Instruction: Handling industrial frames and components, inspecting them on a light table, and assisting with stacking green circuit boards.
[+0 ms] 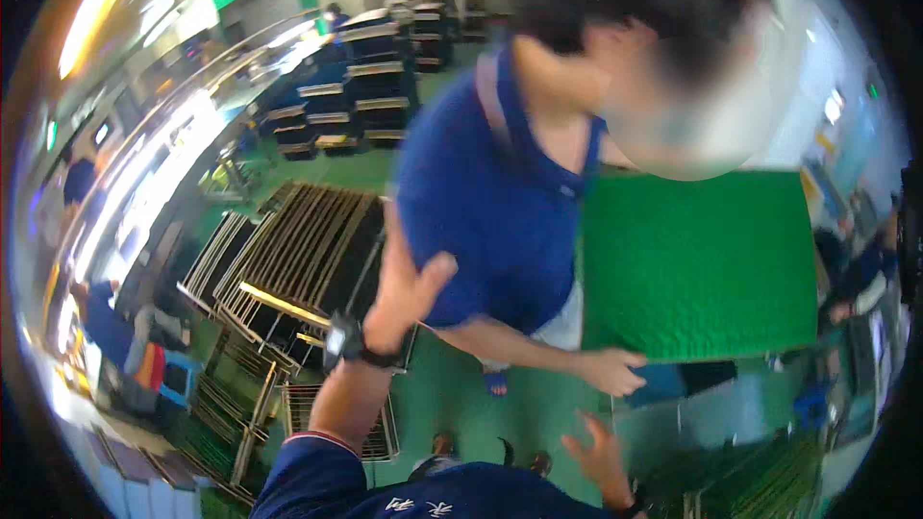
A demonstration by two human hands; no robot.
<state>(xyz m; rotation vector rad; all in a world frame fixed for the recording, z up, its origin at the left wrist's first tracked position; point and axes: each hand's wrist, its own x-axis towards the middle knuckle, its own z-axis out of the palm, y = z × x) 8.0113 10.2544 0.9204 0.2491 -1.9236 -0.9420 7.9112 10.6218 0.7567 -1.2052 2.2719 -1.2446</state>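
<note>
My left hand point(406, 290), a dark watch point(352, 341) on its wrist, is raised against or just beside the sleeve of a co-worker in a blue shirt point(490, 211). Its thumb stands apart and its fingers stretch upward; whether they touch the cloth I cannot tell. Low on the right, my right hand point(598, 454) has its fingers apart and nothing in it. Above it, the co-worker's hand point(613, 372) is at the lower left corner of a large green board point(702, 269) with a finely rippled surface.
Stacked framed racks point(303, 250) stand at the left, with more thin frames point(221, 413) below them. Farther back are tall stacks of dark trays point(375, 77). A seated person point(111, 327) is at the far left by a blue stool point(180, 380). The floor point(442, 365) is green.
</note>
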